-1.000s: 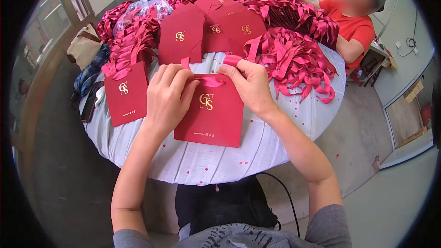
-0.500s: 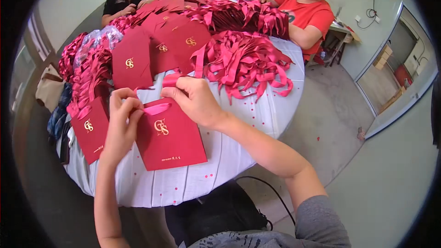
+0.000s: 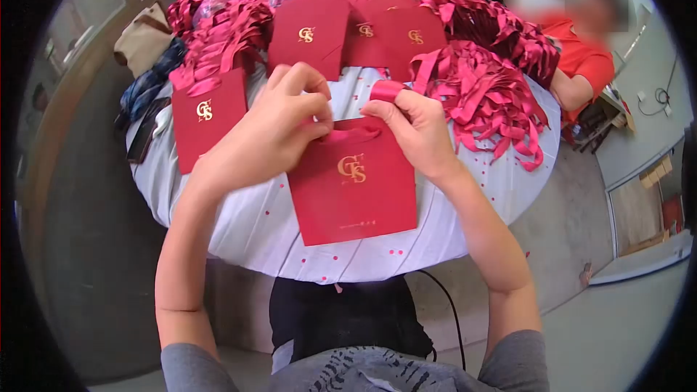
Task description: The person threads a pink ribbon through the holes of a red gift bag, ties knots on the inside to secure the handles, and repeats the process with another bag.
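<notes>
A red paper gift bag [image 3: 356,196] with a gold monogram lies on the white-covered table in front of me. A pink ribbon [image 3: 352,134] runs across its top front, reaching the fingertips of my left hand [image 3: 279,127]. These fingers are curled and pinched at the bag's upper left corner, and they partly hide what is between them. My right hand [image 3: 417,131] is closed on a loop of ribbon [image 3: 386,90] above the upper right edge. The holes in the bag are hidden from view.
Left of my forearm lies another red bag [image 3: 210,116]. More red bags [image 3: 308,33] are piled behind, with a heap of loose ribbons [image 3: 494,109] at right. A person in a red shirt [image 3: 584,62] sits at the far right. Small red dots are scattered over the tablecloth [image 3: 268,247].
My view has tilted down and turned left. My left hand has turned, its back now facing up more over the bag's corner. The right hand still grips the ribbon.
</notes>
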`<state>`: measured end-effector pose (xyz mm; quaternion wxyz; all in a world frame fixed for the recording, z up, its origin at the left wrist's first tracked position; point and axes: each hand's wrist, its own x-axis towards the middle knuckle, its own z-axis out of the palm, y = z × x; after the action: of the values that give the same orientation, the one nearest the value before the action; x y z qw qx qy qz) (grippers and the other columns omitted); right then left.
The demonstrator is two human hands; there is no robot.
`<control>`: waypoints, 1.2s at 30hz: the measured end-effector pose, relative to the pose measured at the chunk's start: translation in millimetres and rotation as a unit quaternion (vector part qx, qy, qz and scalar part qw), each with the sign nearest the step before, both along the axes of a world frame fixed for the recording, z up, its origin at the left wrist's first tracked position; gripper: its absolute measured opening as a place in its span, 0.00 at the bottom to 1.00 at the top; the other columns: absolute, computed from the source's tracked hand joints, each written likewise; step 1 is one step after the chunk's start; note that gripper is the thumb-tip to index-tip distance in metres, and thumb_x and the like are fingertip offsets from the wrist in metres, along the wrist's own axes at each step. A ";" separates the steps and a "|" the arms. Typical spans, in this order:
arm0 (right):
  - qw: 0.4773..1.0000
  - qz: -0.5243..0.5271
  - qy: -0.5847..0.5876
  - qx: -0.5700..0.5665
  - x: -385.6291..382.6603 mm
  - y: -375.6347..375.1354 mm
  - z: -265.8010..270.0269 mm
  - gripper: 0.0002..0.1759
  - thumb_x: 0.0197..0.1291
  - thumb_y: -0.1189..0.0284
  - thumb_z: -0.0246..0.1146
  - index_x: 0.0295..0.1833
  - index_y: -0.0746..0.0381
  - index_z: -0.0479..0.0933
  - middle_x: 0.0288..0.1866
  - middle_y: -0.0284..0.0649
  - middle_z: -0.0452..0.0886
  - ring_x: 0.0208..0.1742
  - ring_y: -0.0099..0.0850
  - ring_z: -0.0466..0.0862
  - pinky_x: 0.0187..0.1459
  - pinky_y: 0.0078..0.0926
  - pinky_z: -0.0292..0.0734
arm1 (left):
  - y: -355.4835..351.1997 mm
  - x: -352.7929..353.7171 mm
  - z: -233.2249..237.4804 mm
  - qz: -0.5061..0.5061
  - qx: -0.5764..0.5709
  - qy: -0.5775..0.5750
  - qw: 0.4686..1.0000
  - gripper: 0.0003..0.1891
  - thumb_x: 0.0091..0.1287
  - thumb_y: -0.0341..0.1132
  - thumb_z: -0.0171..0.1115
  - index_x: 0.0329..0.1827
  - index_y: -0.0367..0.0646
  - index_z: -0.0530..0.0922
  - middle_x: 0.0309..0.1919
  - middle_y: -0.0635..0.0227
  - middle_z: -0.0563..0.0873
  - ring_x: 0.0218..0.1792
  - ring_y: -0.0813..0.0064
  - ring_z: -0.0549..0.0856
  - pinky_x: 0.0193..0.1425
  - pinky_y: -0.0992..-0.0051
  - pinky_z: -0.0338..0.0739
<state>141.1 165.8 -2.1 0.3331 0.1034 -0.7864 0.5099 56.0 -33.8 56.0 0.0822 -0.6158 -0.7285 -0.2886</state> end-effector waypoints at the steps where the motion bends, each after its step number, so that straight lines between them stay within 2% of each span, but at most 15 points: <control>1: 1.000 -0.011 0.001 0.012 -0.1 -0.5 -0.8 0.06 0.61 0.77 0.62 0.38 0.70 0.81 0.30 0.43 0.82 0.31 0.26 0.80 0.34 0.23 0.74 | 2.6 15.4 7.9 0.054 -0.035 0.054 0.996 0.01 0.60 0.24 0.58 0.32 0.37 0.75 0.44 0.59 0.74 0.48 0.58 0.72 0.55 0.67 0.67; 4: 0.997 -0.050 -0.037 0.055 2.8 2.2 -0.9 0.07 0.62 0.75 0.64 0.41 0.68 0.82 0.32 0.36 0.84 0.32 0.19 0.78 0.33 0.20 0.72 | 8.9 22.7 1.6 0.121 -0.045 0.095 0.987 0.01 0.60 0.23 0.58 0.32 0.36 0.75 0.38 0.59 0.76 0.43 0.58 0.75 0.49 0.68 0.70; 6: 0.991 -0.073 -0.044 0.098 -0.3 5.9 -3.6 0.06 0.62 0.75 0.64 0.39 0.69 0.82 0.29 0.37 0.83 0.29 0.20 0.77 0.30 0.22 0.71 | 11.1 12.5 -5.6 0.097 -0.011 -0.091 0.991 0.02 0.60 0.23 0.57 0.33 0.34 0.75 0.33 0.57 0.78 0.35 0.60 0.78 0.41 0.70 0.72; 7: 0.991 -0.073 -0.022 0.112 -0.1 4.9 -3.4 0.07 0.62 0.75 0.64 0.38 0.69 0.82 0.29 0.38 0.82 0.28 0.20 0.77 0.30 0.22 0.71 | 9.9 7.3 -6.8 0.094 -0.009 -0.089 0.992 0.03 0.62 0.24 0.57 0.36 0.33 0.75 0.27 0.62 0.79 0.29 0.69 0.79 0.36 0.74 0.73; 11: 0.985 -0.079 0.004 0.151 -0.3 2.1 -7.0 0.08 0.62 0.74 0.65 0.36 0.69 0.81 0.27 0.40 0.81 0.27 0.23 0.77 0.29 0.21 0.70 | 3.8 -1.4 -0.3 0.096 -0.097 -0.267 0.954 0.03 0.66 0.27 0.58 0.37 0.35 0.77 0.26 0.74 0.79 0.29 0.86 0.77 0.34 0.82 0.72; 13: 0.986 -0.078 -0.010 0.149 1.0 -1.0 -4.6 0.07 0.60 0.75 0.65 0.35 0.70 0.80 0.26 0.44 0.79 0.25 0.29 0.76 0.29 0.26 0.70 | 2.9 -13.7 0.9 0.054 -0.114 -0.404 0.906 0.03 0.67 0.28 0.57 0.37 0.37 0.77 0.26 0.75 0.79 0.29 0.86 0.77 0.34 0.83 0.71; 14: 0.986 -0.080 -0.024 0.147 1.5 -2.1 -3.9 0.07 0.59 0.76 0.65 0.33 0.70 0.79 0.24 0.48 0.77 0.23 0.34 0.76 0.28 0.30 0.70 | 4.5 -17.3 -1.7 0.056 -0.115 -0.403 0.906 0.04 0.68 0.29 0.57 0.39 0.38 0.77 0.27 0.75 0.80 0.29 0.87 0.76 0.35 0.84 0.71; 18: 0.995 -0.042 -0.037 0.080 -1.5 -0.9 -7.9 0.08 0.61 0.75 0.64 0.39 0.71 0.80 0.29 0.46 0.82 0.27 0.29 0.80 0.32 0.25 0.74 | 5.1 -21.5 -15.9 0.022 -0.031 -0.407 0.913 0.07 0.70 0.33 0.56 0.39 0.38 0.77 0.27 0.73 0.80 0.29 0.87 0.76 0.34 0.84 0.72; 20: 0.996 -0.040 -0.053 0.065 -2.7 2.1 -9.4 0.09 0.63 0.74 0.63 0.38 0.70 0.81 0.30 0.42 0.83 0.30 0.24 0.79 0.34 0.22 0.74 | 2.9 -23.1 -24.1 0.134 0.056 -0.268 0.952 0.09 0.71 0.35 0.55 0.39 0.38 0.77 0.26 0.72 0.80 0.27 0.87 0.77 0.28 0.83 0.71; 24: 0.993 -0.037 -0.105 0.042 -4.7 9.8 -8.6 0.10 0.66 0.72 0.61 0.40 0.70 0.81 0.33 0.36 0.84 0.36 0.18 0.80 0.40 0.17 0.74 | -11.4 -14.6 -37.3 0.269 0.019 -0.250 0.930 0.13 0.73 0.40 0.53 0.44 0.38 0.76 0.24 0.71 0.78 0.28 0.87 0.78 0.20 0.81 0.70; 27: 0.994 -0.009 -0.110 0.000 -4.4 10.5 -6.7 0.11 0.67 0.72 0.61 0.42 0.71 0.81 0.35 0.35 0.85 0.37 0.18 0.80 0.41 0.17 0.75 | -13.2 -11.6 -45.2 0.218 -0.017 -0.418 0.882 0.18 0.73 0.46 0.54 0.48 0.38 0.76 0.31 0.71 0.80 0.33 0.84 0.80 0.31 0.80 0.75; 29: 0.994 -0.007 -0.106 -0.015 -5.3 11.5 -8.2 0.11 0.67 0.72 0.61 0.43 0.71 0.81 0.36 0.35 0.85 0.38 0.18 0.80 0.42 0.17 0.75 | -7.6 -2.8 -46.7 0.177 0.021 -0.586 0.790 0.23 0.72 0.50 0.54 0.51 0.35 0.77 0.42 0.65 0.83 0.40 0.76 0.82 0.48 0.72 0.76; 30: 0.994 -0.006 -0.101 -0.033 -5.4 12.3 -8.4 0.11 0.67 0.72 0.60 0.44 0.71 0.81 0.37 0.35 0.84 0.38 0.18 0.80 0.42 0.17 0.75 | -6.2 -4.5 -48.1 0.176 0.023 -0.587 0.790 0.23 0.72 0.50 0.54 0.51 0.35 0.77 0.42 0.65 0.83 0.40 0.76 0.82 0.48 0.72 0.76; 32: 0.995 -0.010 -0.099 -0.031 -5.0 13.8 -7.0 0.11 0.67 0.72 0.60 0.44 0.71 0.80 0.37 0.35 0.84 0.39 0.18 0.80 0.43 0.17 0.75 | -2.9 -9.7 -52.0 0.076 0.043 -0.718 0.691 0.24 0.71 0.50 0.56 0.57 0.38 0.75 0.48 0.65 0.83 0.47 0.76 0.82 0.55 0.70 0.75; 36: 0.995 -0.031 -0.097 -0.024 -7.3 18.0 -6.9 0.11 0.67 0.72 0.60 0.45 0.71 0.80 0.36 0.34 0.84 0.38 0.18 0.80 0.42 0.16 0.75 | 2.3 -7.4 -49.3 0.012 0.074 -0.737 0.672 0.24 0.67 0.41 0.64 0.62 0.40 0.72 0.50 0.65 0.82 0.49 0.76 0.83 0.57 0.70 0.76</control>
<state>133.8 183.8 -9.0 0.2728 0.0213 -0.8055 0.5256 48.6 -31.6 6.6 -0.4322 -0.1862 -0.5366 -0.7005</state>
